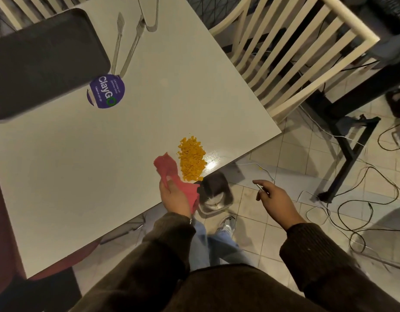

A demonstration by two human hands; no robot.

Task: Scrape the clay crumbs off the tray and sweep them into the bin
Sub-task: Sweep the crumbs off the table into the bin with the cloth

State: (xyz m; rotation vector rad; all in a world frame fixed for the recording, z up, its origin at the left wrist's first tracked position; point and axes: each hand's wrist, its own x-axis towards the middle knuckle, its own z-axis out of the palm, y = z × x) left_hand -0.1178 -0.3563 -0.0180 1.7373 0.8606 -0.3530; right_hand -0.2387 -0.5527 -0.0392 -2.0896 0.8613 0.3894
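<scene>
A heap of orange clay crumbs (192, 159) lies on the white table (82, 172), close to its near right edge. My left hand (174, 197) grips a red cloth (172, 174) that hangs onto the table just left of the heap. Below the edge, a small metal bin (213, 192) stands on the floor, right of my left hand. My right hand (272, 195) hovers over the floor to the right of the bin, fingers loosely spread and holding nothing I can make out. The dark tray (41, 61) sits at the far left of the table.
Metal tongs (124, 43) and a second pair (149, 14) lie beyond the tray, with a purple round sticker (106, 91) beside it. A slatted wooden chair (291, 55) stands at the right. Cables (363, 199) trail across the tiled floor.
</scene>
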